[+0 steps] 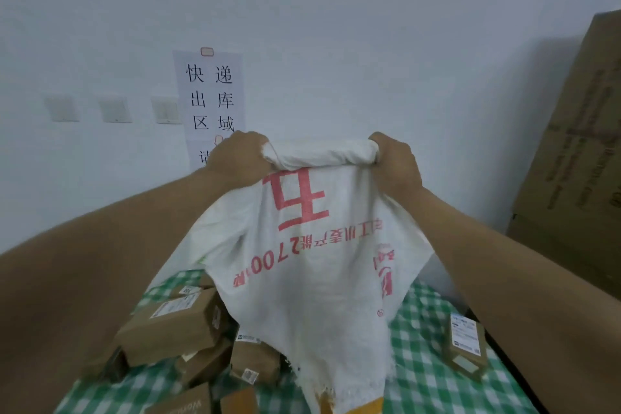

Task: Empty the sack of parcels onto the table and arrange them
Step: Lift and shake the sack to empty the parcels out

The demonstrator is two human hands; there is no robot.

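A white woven sack [312, 279] with red print hangs upside down above the table, its open mouth at the bottom. My left hand [235, 161] grips one bunched corner of its closed end, and my right hand [396, 161] grips the other, both raised high. Brown cardboard parcels lie on the green checked tablecloth [426, 363]: a pile of several at the left with a large box [171, 326] on top, and a single labelled parcel [465, 349] at the right. A yellow parcel edge [366, 407] shows under the sack's mouth.
A tall cardboard carton [578, 151] leans against the wall at the right. A paper sign [210, 101] and three wall switches [114, 107] are on the white wall behind. The table's dark right edge [517, 376] runs beside my right forearm.
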